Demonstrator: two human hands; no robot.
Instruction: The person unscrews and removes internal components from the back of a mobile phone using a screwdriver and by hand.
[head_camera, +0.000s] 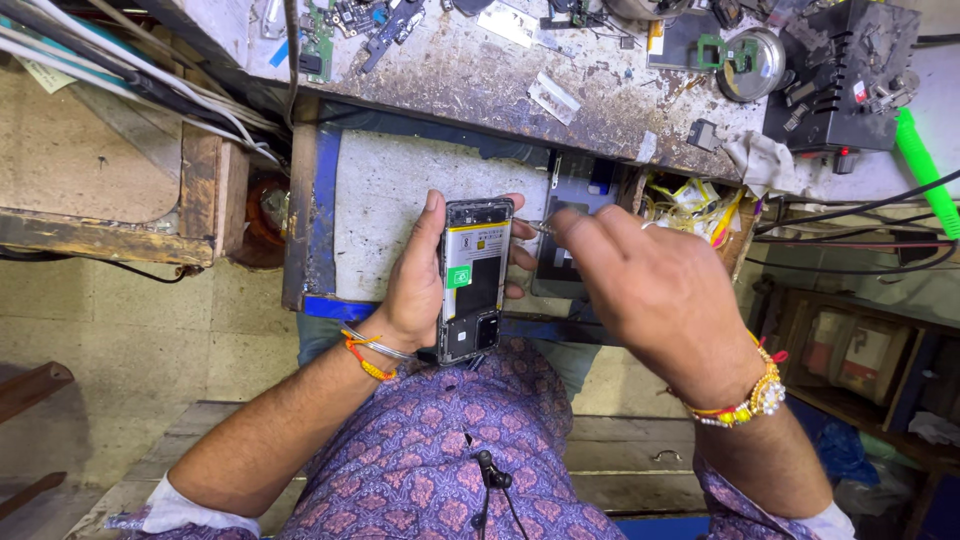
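Gripping the opened phone (473, 280) upright at frame centre, the left hand (415, 285) has its fingers clamped on the side edges; at three o'clock the right hand (655, 290) pinches thin tweezers (538, 227) against the top corner; it looks light, rigid, fragile inside, best held by the frame; the cluttered counter (480, 75) lies at twelve o'clock.

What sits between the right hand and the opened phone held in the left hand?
A thin metal tool, pinched in the right hand, spans the gap to the phone; head view.
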